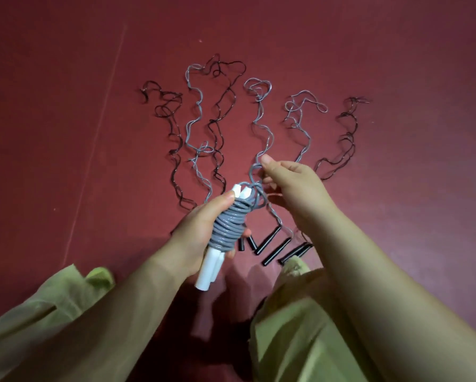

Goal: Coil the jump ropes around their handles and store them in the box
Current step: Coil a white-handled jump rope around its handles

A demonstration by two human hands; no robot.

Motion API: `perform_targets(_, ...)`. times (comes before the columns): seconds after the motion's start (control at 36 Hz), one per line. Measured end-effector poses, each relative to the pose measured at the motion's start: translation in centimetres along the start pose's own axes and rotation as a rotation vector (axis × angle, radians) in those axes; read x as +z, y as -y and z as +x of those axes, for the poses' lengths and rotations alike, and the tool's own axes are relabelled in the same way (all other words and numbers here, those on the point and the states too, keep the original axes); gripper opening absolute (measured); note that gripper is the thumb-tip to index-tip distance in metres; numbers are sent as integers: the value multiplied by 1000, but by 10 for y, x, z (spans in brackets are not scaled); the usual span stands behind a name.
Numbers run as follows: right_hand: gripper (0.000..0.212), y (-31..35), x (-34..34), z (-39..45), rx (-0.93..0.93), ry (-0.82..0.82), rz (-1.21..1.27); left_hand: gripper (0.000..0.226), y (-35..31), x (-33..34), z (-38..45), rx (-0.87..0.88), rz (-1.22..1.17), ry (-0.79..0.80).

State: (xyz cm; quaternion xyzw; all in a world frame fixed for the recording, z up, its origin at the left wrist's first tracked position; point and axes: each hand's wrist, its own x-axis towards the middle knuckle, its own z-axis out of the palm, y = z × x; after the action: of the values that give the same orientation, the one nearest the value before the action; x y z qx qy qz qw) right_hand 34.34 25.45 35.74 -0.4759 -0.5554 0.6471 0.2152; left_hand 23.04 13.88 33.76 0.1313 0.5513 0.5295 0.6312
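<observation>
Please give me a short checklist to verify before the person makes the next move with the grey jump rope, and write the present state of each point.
1. Left hand grips the white handles and the grey coil: ok.
2. Right hand pinches the free end of the grey rope near the top of the handles: ok.
3. Coil turns lie tight and side by side around the handles: ok.
4. Free end tucked or secured: not ok, it is loose above the coil.
5. Storage box within reach: cannot tell, no box is in view.
6. Other ropes coiled: not ok, they lie spread on the red floor with black handles near the person.
</observation>
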Motion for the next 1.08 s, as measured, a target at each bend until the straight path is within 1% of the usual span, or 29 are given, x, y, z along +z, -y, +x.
perform_targets(0.11, 34, -5, -61, -18, -64, -152, -28, 41, -5, 62, 17, 10, 27, -24)
perform_targets(0.19, 29, -19, -105, -39, -66, -264, 59, 31, -3, 112, 32, 31, 75, -36)
perform_targets(0.25, 29, -33, -132, -56, -44, -323, 131, 30, 5, 150, 44, 51, 82, -9)
perform_targets(0.33, 24, -61, -171, -78, -7, -424, 270, 32, 30, 212, 59, 58, 151, 56)
perform_targets(0.39, 25, -81, -194, -90, 43, -491, 339, 34, 55, 248, 69, 38, 169, 100)
perform_targets(0.44, 31, -95, -209, -98, 71, -520, 402, 40, 79, 271, 76, 4, 206, 124)
perform_targets(0.47, 35, -109, -227, -107, 82, -562, 439, 40, 99, 293, 80, -26, 238, 148)
perform_targets(0.5, 41, -119, -233, -111, 96, -578, 444, 36, 113, 301, 82, -47, 262, 157)
perform_targets(0.53, 47, -124, -235, -113, 111, -582, 432, 32, 125, 304, 85, -59, 286, 165)
perform_targets(0.56, 47, -136, -244, -119, 127, -608, 427, 30, 142, 314, 86, -87, 303, 184)
perform_targets(0.61, 34, -163, -259, -127, 133, -658, 434, 31, 177, 328, 88, -175, 361, 218)
perform_targets(0.67, 23, -190, -268, -135, 194, -683, 487, 42, 209, 330, 91, -321, 434, 217)
perform_targets(0.72, 20, -224, -276, -144, 269, -678, 560, 58, 240, 329, 91, -462, 481, 224)
perform_targets(0.75, 21, -241, -278, -148, 322, -683, 563, 72, 256, 324, 93, -506, 544, 244)
perform_targets(0.81, 20, -283, -286, -152, 446, -719, 577, 108, 283, 307, 99, -529, 740, 313)
perform_targets(0.83, 17, -301, -290, -153, 511, -748, 579, 117, 291, 298, 101, -519, 860, 344)
perform_targets(0.86, 21, -316, -293, -153, 573, -772, 555, 118, 293, 291, 103, -516, 987, 354)
perform_targets(0.92, 34, -346, -298, -147, 692, -780, 519, 113, 291, 285, 105, -513, 1114, 337)
perform_targets(0.94, 32, -358, -299, -142, 727, -769, 507, 107, 290, 283, 107, -503, 1134, 338)
perform_targets(0.97, 27, -369, -299, -136, 756, -752, 495, 95, 287, 282, 109, -493, 1146, 344)
perform_targets(1.0, 27, -377, -298, -128, 783, -737, 466, 81, 289, 280, 112, -479, 1155, 349)
perform_targets(1.03, 33, -383, -298, -121, 812, -728, 437, 71, 289, 279, 113, -468, 1162, 352)
perform_targets(1.06, 41, -385, -297, -113, 827, -743, 409, 68, 291, 277, 115, -466, 1161, 354)
perform_targets(1.08, 42, -385, -298, -107, 844, -750, 390, 69, 292, 276, 116, -463, 1152, 365)
